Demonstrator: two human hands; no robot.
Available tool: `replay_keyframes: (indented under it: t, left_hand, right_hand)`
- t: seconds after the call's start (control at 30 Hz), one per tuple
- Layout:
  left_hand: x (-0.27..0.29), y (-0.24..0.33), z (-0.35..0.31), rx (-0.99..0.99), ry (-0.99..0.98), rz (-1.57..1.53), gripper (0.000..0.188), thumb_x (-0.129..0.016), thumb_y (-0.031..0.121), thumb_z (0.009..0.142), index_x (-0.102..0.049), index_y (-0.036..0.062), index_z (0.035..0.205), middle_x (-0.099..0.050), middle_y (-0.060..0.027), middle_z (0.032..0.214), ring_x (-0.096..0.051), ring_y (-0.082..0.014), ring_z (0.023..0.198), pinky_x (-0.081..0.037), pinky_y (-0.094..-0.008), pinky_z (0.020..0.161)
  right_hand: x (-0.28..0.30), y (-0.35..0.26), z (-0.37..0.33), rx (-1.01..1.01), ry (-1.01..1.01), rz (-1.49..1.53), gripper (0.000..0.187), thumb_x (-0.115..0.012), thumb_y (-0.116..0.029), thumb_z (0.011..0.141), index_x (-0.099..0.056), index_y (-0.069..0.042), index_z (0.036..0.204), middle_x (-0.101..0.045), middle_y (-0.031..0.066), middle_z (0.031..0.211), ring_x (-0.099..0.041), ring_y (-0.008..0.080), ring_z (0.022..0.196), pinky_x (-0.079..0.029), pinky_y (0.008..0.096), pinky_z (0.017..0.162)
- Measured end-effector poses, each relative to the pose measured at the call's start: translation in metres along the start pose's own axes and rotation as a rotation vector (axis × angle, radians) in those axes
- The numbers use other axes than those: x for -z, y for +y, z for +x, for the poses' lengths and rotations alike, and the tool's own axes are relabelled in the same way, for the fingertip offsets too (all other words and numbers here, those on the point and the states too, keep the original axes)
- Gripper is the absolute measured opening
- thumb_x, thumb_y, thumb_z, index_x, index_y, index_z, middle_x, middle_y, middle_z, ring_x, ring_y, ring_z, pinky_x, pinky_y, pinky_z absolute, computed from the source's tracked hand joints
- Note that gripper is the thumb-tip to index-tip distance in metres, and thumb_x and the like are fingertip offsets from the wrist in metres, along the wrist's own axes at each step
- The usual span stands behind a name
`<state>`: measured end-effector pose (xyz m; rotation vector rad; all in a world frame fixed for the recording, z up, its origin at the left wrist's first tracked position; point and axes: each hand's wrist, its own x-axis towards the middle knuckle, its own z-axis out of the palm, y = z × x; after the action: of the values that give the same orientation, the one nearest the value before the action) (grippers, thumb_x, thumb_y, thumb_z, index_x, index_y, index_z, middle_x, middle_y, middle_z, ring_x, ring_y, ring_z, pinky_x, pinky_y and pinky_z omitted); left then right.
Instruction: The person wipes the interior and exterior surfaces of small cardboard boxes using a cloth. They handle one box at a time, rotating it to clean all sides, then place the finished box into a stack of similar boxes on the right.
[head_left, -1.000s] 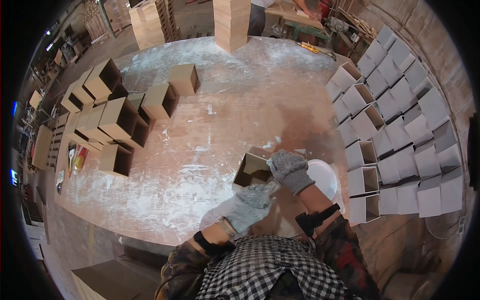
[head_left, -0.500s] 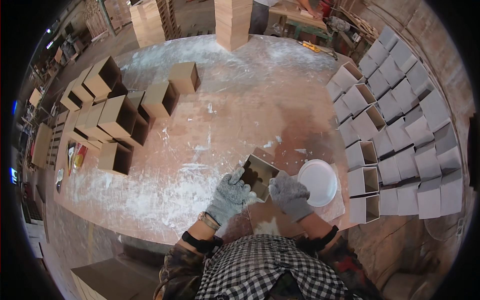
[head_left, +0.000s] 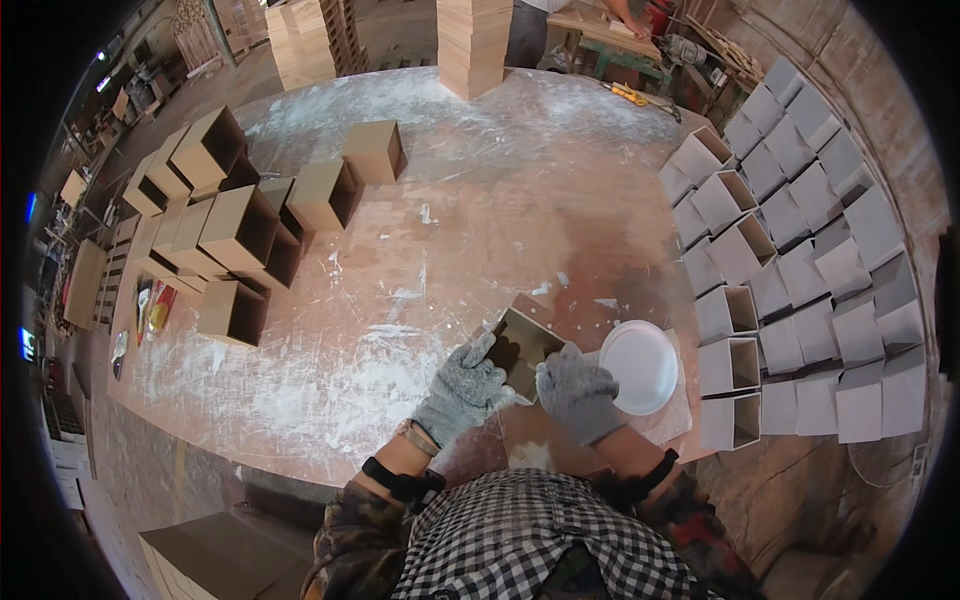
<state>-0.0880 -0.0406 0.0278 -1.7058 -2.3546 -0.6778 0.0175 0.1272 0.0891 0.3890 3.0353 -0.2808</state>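
Note:
Close in front of me, an open square box [head_left: 523, 342] stands on the worn table [head_left: 450, 255], its brown inside facing up. My left hand [head_left: 464, 392], in a grey knit glove, grips the box's left wall with the fingers bent over its edge. At the opposite side my right hand [head_left: 578, 394], gloved too, is closed at the box's right rim. Its fingertips are partly hidden, but they press on that edge. Beside my right hand lies a round white plastic lid or shallow dish [head_left: 638, 367]. Under the box is a flat brown board [head_left: 535, 440].
Brown open boxes [head_left: 238, 232] are grouped at the left. Rows of pale grey-white boxes [head_left: 800, 260] fill the right side. A tall wooden stack [head_left: 471, 48] and a yellow-handled tool [head_left: 627, 94] sit at the far edge. Another person's arm [head_left: 622, 12] is beyond the table.
The view has shifted slightly. Both hands keep their places on the box, with hardly any visible movement.

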Motion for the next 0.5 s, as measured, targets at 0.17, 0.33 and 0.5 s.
replay_keyframes:
  t: [0.17,0.33,0.5]
  left_hand:
    - [-0.004,0.001,0.006,-0.051,0.020,-0.056,0.023,-0.059,0.031,0.084,-0.056,0.0109,0.073,-0.056,-0.0088,0.076,-0.049,-0.0307,0.118,-0.042,-0.0417,0.090]
    - [-0.022,0.000,-0.003,-0.029,-0.016,-0.014,0.024,-0.063,0.029,0.079,-0.061,0.0065,0.087,-0.057,-0.0175,0.103,-0.039,-0.0382,0.128,-0.036,-0.0488,0.102]
    - [-0.023,0.004,0.001,-0.018,0.000,-0.006,0.023,-0.063,0.029,0.077,-0.061,0.0074,0.085,-0.059,-0.0160,0.099,-0.039,-0.0374,0.127,-0.037,-0.0479,0.099]
  right_hand:
    - [0.018,0.023,0.035,-0.052,-0.156,0.034,0.030,-0.048,-0.029,0.082,-0.063,-0.003,0.088,-0.064,0.0207,0.088,-0.064,0.0349,0.085,-0.050,0.0487,0.071]
    - [0.023,0.033,0.053,-0.156,-0.251,0.005,0.037,-0.048,-0.032,0.081,-0.065,-0.003,0.094,-0.065,0.0203,0.097,-0.063,0.0364,0.091,-0.048,0.0469,0.082]
    - [0.015,0.034,0.045,-0.223,-0.039,0.002,0.035,-0.047,-0.034,0.085,-0.064,-0.005,0.092,-0.065,0.0190,0.091,-0.064,0.0349,0.086,-0.050,0.0469,0.075]
